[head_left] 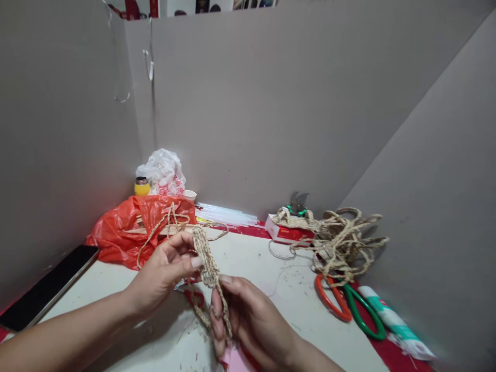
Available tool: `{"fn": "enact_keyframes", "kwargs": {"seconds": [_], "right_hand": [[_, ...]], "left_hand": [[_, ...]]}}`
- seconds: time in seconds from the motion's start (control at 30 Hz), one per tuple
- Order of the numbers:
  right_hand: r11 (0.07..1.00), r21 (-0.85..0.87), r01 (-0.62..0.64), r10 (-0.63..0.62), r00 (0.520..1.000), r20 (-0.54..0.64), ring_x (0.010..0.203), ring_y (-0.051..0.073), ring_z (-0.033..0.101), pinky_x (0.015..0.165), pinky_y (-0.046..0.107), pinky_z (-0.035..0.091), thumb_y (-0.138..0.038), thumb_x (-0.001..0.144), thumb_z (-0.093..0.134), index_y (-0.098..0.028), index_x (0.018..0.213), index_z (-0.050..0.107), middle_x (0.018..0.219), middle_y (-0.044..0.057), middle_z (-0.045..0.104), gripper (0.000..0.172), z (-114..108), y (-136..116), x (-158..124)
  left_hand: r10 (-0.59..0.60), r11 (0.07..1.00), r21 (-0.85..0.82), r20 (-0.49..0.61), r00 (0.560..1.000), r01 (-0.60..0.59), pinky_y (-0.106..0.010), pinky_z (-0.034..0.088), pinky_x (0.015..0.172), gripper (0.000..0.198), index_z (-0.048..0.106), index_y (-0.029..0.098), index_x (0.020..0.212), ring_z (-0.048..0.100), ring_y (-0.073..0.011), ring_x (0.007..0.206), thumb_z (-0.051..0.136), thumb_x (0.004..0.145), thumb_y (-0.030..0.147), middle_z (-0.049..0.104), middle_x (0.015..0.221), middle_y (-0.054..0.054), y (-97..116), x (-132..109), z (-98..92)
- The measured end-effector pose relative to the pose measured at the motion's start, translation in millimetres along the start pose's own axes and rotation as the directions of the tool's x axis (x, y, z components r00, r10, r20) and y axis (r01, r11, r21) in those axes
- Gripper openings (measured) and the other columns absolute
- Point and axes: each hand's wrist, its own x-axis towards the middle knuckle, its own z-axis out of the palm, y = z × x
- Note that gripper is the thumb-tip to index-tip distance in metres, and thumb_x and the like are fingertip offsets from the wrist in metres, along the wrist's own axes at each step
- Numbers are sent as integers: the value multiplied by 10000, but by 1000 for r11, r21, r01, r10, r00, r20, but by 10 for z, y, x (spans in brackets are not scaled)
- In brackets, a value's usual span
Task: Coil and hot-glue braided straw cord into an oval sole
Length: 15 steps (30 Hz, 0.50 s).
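Above the white board, my left hand [170,263] grips a flat strip of braided straw cord [206,256], thumb in front and fingers behind it. My right hand [251,315] is closed around the strip's lower end, the cord pinched at the thumb and running down past the fingers. A loose length of cord hangs below the strip, and another trails over a red plastic bag at the left. Under the hands lies a pair of scissors with red handles [196,297], partly hidden. Something pink [236,359] shows below my right hand.
A red plastic bag [116,227] and a black phone [50,287] lie left. Glue sticks [227,213] lie at the back. Right are a cord heap [344,237], green-handled pliers [297,205], orange and green handles [362,312] and a white-and-green roll [395,320]. Grey panels [248,113] enclose the table.
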Motion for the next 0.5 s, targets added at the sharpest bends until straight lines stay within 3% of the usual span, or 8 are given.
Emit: {"fn": "enact_keyframes", "kwargs": {"seconds": [0.2, 0.5], "right_hand": [[999, -38, -23, 22, 1000, -22, 342, 122, 594, 356, 185, 458, -531, 821, 570, -97, 647, 637, 458, 40, 629, 472, 15, -8, 0], [983, -161, 87, -92, 995, -26, 368, 112, 583, 368, 176, 423, -520, 813, 645, -110, 618, 613, 475, 29, 621, 455, 32, -44, -36]], "left_hand": [[6, 1000, -16, 3, 1000, -6, -275, 459, 722, 180, 584, 189, 928, 581, -142, 776, 707, 814, 253, 638, 864, -19, 2, 2, 6], [-62, 996, -69, -12, 998, 61, -260, 469, 727, 209, 615, 196, 940, 595, -152, 813, 736, 776, 243, 618, 862, -17, 23, -2, 20]]}}
